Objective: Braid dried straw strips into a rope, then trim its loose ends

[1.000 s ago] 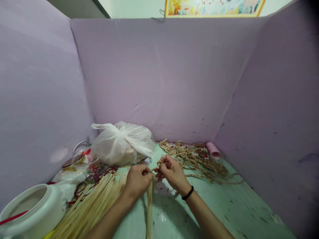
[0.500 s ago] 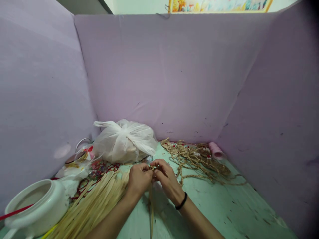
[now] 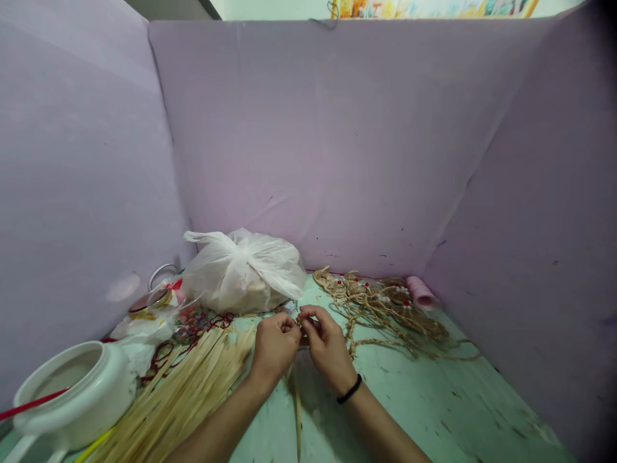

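Observation:
My left hand [image 3: 277,342] and my right hand [image 3: 326,341] meet over the middle of the table, both with fingers pinched. Between the fingertips is a small piece of braided straw [image 3: 299,319], mostly covered by my fingers. From below the hands a pale straw strand [image 3: 297,411] hangs down toward the near edge. A black band [image 3: 350,390] circles my right wrist. Just left of my left hand lies a bundle of flat dry straw [image 3: 186,392].
A knotted white plastic bag [image 3: 245,273] sits at the back. Braided straw cords with red and white beads [image 3: 385,308] lie right, beside a pink thread spool [image 3: 421,293]. A white pot [image 3: 77,392] stands front left. Lilac panels [image 3: 308,141] enclose the green table [image 3: 434,405].
The view has shifted slightly. My fingers have moved closer round the braided straw, so less of it shows. The hanging strand has swung a little.

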`<action>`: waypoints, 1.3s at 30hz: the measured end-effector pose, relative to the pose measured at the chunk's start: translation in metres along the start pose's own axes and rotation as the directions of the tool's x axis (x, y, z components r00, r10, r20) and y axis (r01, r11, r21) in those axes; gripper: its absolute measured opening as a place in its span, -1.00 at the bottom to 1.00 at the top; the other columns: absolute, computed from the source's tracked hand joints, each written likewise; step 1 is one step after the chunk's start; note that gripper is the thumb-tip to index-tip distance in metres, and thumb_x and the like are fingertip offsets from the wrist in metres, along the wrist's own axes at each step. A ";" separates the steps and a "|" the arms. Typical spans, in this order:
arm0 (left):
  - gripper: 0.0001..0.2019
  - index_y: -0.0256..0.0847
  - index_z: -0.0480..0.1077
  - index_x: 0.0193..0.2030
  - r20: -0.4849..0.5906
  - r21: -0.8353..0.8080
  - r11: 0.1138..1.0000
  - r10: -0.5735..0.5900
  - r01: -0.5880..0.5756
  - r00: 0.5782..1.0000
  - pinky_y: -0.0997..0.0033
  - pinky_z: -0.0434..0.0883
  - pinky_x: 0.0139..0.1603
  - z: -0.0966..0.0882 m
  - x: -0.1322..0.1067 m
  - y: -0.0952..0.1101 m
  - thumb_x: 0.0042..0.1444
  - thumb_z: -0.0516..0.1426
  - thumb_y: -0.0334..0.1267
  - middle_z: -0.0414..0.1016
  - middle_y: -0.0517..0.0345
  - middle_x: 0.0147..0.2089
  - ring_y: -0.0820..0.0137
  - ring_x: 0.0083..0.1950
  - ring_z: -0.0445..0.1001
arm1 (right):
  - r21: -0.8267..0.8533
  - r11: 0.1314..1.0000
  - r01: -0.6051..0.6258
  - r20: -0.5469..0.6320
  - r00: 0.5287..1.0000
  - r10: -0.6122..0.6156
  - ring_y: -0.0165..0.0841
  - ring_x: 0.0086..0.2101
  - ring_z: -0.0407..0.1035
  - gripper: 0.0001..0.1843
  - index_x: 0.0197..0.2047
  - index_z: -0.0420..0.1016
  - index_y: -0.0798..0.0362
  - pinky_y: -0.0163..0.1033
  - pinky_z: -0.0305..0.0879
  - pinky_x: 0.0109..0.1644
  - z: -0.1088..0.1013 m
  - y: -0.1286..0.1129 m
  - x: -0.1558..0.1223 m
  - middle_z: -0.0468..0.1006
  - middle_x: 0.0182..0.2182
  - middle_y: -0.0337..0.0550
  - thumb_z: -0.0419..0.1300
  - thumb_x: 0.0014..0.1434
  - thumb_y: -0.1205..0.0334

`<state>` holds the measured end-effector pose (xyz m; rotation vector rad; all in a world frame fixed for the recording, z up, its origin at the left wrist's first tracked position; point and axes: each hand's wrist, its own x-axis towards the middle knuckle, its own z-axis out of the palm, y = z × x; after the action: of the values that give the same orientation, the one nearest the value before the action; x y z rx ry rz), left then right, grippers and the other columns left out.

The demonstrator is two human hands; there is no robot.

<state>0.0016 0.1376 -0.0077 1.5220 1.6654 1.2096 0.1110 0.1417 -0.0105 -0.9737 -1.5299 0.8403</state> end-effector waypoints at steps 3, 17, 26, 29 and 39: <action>-0.88 -0.25 0.30 -0.63 -0.071 0.071 0.997 0.006 -0.001 0.997 0.55 0.10 -0.53 0.006 0.002 -0.004 -0.17 0.00 -0.33 0.28 0.27 -0.65 0.53 -0.57 0.21 | 0.165 0.977 -0.135 0.005 0.991 0.136 -0.33 -0.34 0.34 -0.82 -0.45 0.40 0.09 -0.27 0.28 -0.29 0.001 0.004 0.002 0.44 -0.39 -0.11 0.12 0.00 0.14; -0.88 -0.23 0.26 -0.62 -0.118 -0.022 1.000 0.008 -0.010 0.993 0.55 0.14 -0.53 0.013 -0.001 -0.014 -0.13 0.04 -0.29 0.27 0.29 -0.65 0.52 -0.57 0.23 | 0.474 0.749 -0.463 0.133 0.879 0.459 -0.45 -0.58 0.33 -0.61 -0.45 0.48 0.14 -0.34 0.26 -0.49 -0.002 0.007 0.007 0.51 -0.57 -0.20 0.41 -0.42 0.18; -0.88 -0.22 0.22 -0.65 -0.083 -0.013 0.998 0.057 -0.058 0.995 0.56 0.11 -0.55 0.008 0.001 -0.011 -0.15 0.00 -0.32 0.22 0.31 -0.68 0.54 -0.59 0.19 | 0.448 0.765 -0.462 0.180 0.885 0.429 -0.49 -0.62 0.27 -0.67 -0.45 0.54 0.15 -0.38 0.17 -0.56 -0.006 0.005 0.005 0.49 -0.61 -0.22 0.36 -0.33 0.13; -0.88 -0.23 0.24 -0.64 -0.064 -0.042 0.997 0.058 -0.060 0.996 0.56 0.13 -0.53 0.008 0.000 -0.011 -0.15 0.00 -0.32 0.25 0.29 -0.66 0.54 -0.58 0.21 | 0.427 0.764 -0.484 0.177 0.873 0.454 -0.56 -0.73 0.11 -0.66 -0.47 0.51 0.17 -0.41 0.01 -0.68 -0.007 0.004 0.005 0.40 -0.72 -0.28 0.28 -0.21 0.03; -0.88 -0.24 0.26 -0.60 -0.060 -0.258 0.966 -0.001 -0.014 0.998 0.56 0.14 -0.56 0.008 0.004 -0.022 -0.18 0.03 -0.25 0.22 0.29 -0.64 0.53 -0.57 0.18 | 0.281 0.896 -0.342 0.086 0.939 0.332 -0.39 -0.52 0.37 -0.74 -0.41 0.44 0.06 -0.33 0.28 -0.50 -0.003 0.007 0.008 0.51 -0.53 -0.21 0.31 -0.28 0.27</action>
<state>-0.0017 0.1449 -0.0299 1.3434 1.4726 1.4267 0.1148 0.1516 -0.0133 -1.0194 -1.2339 1.2986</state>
